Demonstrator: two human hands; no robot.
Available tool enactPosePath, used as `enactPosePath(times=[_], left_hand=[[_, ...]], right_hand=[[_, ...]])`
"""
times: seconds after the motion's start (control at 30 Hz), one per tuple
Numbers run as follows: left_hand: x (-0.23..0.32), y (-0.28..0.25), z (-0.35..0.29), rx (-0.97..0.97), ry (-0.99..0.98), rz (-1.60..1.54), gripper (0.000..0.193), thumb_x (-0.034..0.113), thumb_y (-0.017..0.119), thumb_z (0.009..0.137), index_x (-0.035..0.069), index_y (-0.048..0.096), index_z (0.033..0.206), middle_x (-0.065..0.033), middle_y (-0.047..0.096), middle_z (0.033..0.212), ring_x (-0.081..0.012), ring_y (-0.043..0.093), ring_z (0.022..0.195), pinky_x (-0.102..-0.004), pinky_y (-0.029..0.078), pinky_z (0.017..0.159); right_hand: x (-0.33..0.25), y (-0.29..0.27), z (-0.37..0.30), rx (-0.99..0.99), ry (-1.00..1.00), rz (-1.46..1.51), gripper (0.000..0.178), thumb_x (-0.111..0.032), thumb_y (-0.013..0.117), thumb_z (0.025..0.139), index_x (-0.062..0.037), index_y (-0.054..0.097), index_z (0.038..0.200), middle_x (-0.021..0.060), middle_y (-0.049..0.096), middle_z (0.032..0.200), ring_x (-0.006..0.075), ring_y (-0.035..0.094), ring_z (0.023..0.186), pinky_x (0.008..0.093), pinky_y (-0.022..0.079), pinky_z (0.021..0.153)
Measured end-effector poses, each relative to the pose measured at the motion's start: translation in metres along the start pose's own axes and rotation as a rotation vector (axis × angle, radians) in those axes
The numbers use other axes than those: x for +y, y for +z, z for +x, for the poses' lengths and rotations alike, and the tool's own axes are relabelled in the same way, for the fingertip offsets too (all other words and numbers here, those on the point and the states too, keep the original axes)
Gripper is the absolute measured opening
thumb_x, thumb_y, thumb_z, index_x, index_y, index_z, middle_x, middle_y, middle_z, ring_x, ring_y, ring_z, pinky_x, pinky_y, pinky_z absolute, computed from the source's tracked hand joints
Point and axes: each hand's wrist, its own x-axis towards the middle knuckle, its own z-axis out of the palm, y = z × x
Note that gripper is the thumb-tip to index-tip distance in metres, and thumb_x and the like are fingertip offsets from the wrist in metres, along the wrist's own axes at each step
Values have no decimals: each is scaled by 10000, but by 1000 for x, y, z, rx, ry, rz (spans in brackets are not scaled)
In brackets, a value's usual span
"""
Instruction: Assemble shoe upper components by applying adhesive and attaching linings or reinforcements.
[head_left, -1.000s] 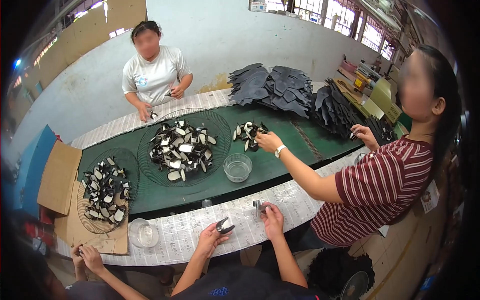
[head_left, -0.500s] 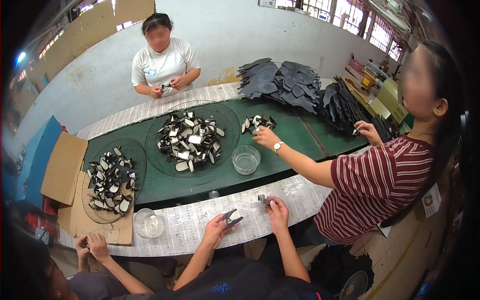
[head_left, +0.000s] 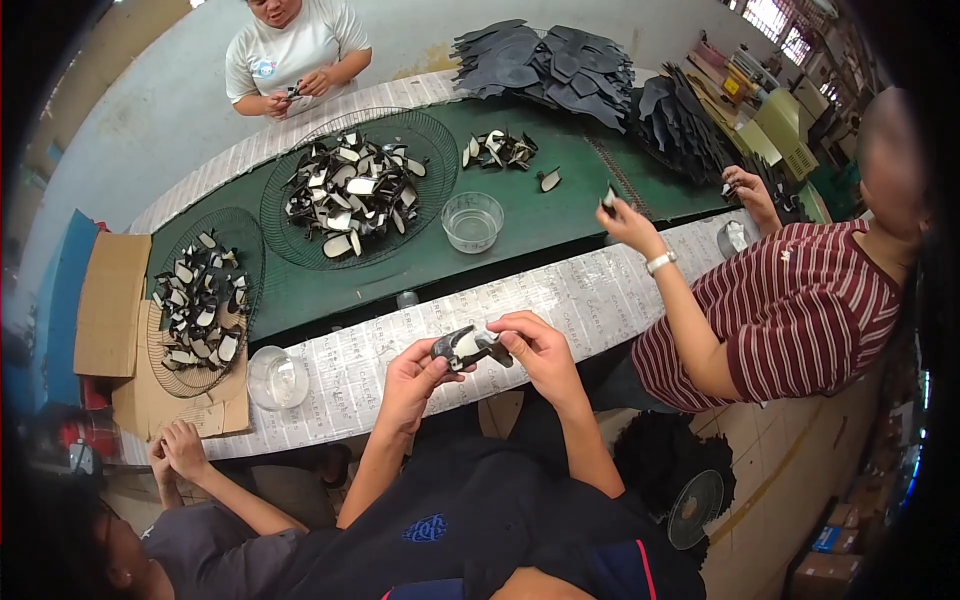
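So right now both hands are up in front of the chest, just over the near edge of the bench [head_left: 330, 370], which is covered in printed paper. The left hand [head_left: 412, 375] and right hand [head_left: 540, 350] are pinching the same small black piece with a pale face [head_left: 470, 347] between thumb and fingertips, each closed on one end of it. Looks to me like the working-the-piece step, pressing or peeling something on that pale face, and I'd guess the next move needs a steady left-side grip while the right fingertips do the fine bit, since the part is tiny and easy to fumble. More of these pieces sit heaped on the big round wire tray [head_left: 425, 130] across the green belt, and on a smaller wire tray [head_left: 160, 372] to the left. As for packaging: flattened brown cardboard [head_left: 110, 300] lies under that smaller tray, a clear round plastic tub [head_left: 277, 377] sits just beside it on the paper, and another clear tub [head_left: 472, 221] is out on the green. Brown cartons [head_left: 820, 575] sit on the floor at lower right; labels too small to make out.
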Motion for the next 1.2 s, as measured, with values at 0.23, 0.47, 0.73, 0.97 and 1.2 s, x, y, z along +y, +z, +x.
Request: enactPosePath(times=[0.23, 0.47, 0.73, 0.97, 1.2], left_hand=[[-4, 4, -5, -57, -42, 169, 341, 134, 610, 939, -68, 543, 1205, -169, 669, 1055, -267, 693, 924, -319, 560, 786], [-4, 7, -6, -119, -129, 13, 372, 182, 631, 936, -65, 542, 1198, -155, 652, 1047, -259, 681, 924, -334, 546, 799], [-4, 3, -3, -101, -159, -58, 403, 208, 607, 956, -62, 525, 1244, -151, 647, 1109, -255, 678, 972, -311, 544, 819], [0, -1, -8, -29, -129, -39, 405, 226, 575, 969, -39, 505, 1267, -168, 647, 1134, -268, 673, 984, -326, 546, 835], [0, 0, -5, -1, -83, -72, 365, 184, 560, 982, -40, 507, 1266, -148, 646, 1138, -260, 674, 1000, -301, 542, 834]], right_hand=[[-4, -7, -1, -114, 32, -39, 155, -93, 636, 923, 38, 680, 994, 63, 615, 999, 116, 578, 872, 237, 468, 738], [7, -17, 0, -203, 6, 26, 129, -80, 645, 910, 32, 675, 966, 61, 627, 1013, 99, 576, 853, 218, 457, 732], [9, -17, 1, -93, -49, -165, 152, -100, 635, 917, 22, 684, 993, 66, 630, 993, 136, 595, 878, 250, 471, 743], [39, -36, -14, 66, 171, 58, 277, -48, 611, 926, 38, 609, 1189, 63, 620, 1076, 125, 596, 950, 251, 467, 856], [-13, -24, -20, 256, 78, 282, 279, -19, 633, 911, 52, 610, 1180, 75, 647, 999, 118, 608, 867, 255, 517, 782]])
